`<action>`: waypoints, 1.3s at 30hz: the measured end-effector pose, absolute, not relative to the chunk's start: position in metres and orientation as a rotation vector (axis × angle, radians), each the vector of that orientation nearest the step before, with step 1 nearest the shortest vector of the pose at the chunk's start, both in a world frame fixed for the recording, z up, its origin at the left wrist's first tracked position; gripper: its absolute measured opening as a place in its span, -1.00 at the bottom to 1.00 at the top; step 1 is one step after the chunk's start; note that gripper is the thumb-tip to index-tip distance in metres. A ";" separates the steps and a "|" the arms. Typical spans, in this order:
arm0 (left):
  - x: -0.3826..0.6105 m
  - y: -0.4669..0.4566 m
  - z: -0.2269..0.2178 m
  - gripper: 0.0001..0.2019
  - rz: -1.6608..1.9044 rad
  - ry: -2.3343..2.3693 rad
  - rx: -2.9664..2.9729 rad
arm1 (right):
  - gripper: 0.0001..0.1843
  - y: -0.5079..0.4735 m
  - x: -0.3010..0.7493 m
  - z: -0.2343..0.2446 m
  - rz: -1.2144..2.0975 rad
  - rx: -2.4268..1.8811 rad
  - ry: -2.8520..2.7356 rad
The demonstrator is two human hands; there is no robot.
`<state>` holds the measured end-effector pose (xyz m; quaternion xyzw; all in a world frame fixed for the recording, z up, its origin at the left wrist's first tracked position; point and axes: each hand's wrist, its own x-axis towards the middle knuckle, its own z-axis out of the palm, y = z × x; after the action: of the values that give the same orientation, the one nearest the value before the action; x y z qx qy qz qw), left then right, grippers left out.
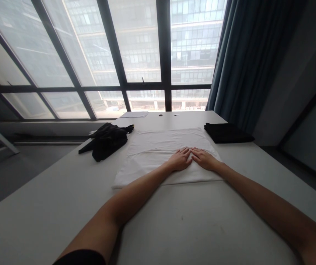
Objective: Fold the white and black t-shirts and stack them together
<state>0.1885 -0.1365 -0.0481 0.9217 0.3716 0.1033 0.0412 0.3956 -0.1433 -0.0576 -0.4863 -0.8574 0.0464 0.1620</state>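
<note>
On the table (202, 221), at its middle, a white cloth (158, 147) lies spread flat, its far edge short of a paper sheet (134, 114).

Risk, as judged: the white cloth sits loose on a smooth top, so a push from the palms could slide it or raise a ridge between the hands. Faint creases show on its left half. A sideways drift could bring it against the black heap (106, 140) just beside its far-left corner. The folded black cloth (227, 133) near the far-right corner lies apart from it.

Grip: none closed. Left hand (179, 160) and right hand (204, 159) both rest palm-down on the white cloth, right of its centre, fingers stretched out and close together. The fingertips of the two hands touch or nearly touch — which, cannot be told. Neither hand pinches or holds anything; contact is by flat palm only.
</note>
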 end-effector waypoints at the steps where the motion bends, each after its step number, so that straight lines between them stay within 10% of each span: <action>1: 0.189 -0.136 -0.048 -0.38 0.308 1.142 2.822 | -0.44 -0.145 0.395 -0.056 0.109 -1.391 -2.434; 39: 0.188 -0.138 -0.045 -0.40 0.238 1.150 2.844 | -0.53 -0.159 0.387 -0.049 -0.054 -1.518 -2.307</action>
<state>0.1875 -0.1382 -0.0447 0.9237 0.3737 0.0774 0.0324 0.3873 -0.1586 -0.0490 -0.5398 -0.8202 -0.0191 0.1885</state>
